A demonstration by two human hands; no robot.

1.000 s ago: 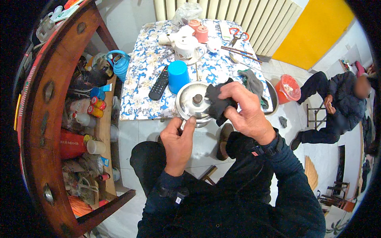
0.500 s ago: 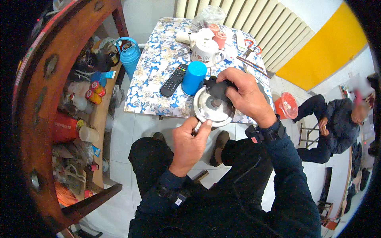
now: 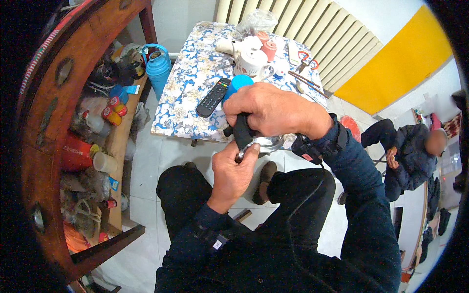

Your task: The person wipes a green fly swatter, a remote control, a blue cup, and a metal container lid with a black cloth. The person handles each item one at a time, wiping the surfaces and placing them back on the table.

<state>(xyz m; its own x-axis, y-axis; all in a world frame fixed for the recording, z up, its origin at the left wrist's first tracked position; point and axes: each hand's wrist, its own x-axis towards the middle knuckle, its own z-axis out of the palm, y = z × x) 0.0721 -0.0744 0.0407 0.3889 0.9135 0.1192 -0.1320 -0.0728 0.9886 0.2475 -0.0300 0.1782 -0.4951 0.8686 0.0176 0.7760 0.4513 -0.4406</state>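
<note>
My left hand (image 3: 229,178) is closed, thumb and fingers pinching a short metal stub at the edge of a round, shiny metal piece (image 3: 271,143), which looks like a lid or shallow pan. It is held at the table's near edge, mostly covered by my right hand (image 3: 278,108). That hand is closed round a curved black handle-like piece (image 3: 242,132), whose lower end meets the stub near my left thumb. Whether the two are joined, I cannot tell. Just beyond my right knuckles stands a blue cup (image 3: 240,84), beside a black remote control (image 3: 213,97).
On the flowered table (image 3: 178,115) stand a white teapot (image 3: 251,62), red scissors (image 3: 308,61) and chopsticks (image 3: 308,83). A blue jug (image 3: 158,71) and a cluttered wooden shelf (image 3: 117,166) are at left. A person (image 3: 415,151) sits at right, near a red bucket (image 3: 351,128).
My right hand has swung left and nearer with the black piece, from above the metal piece's middle to its edge by my left hand. My left hand keeps its pinch.
</note>
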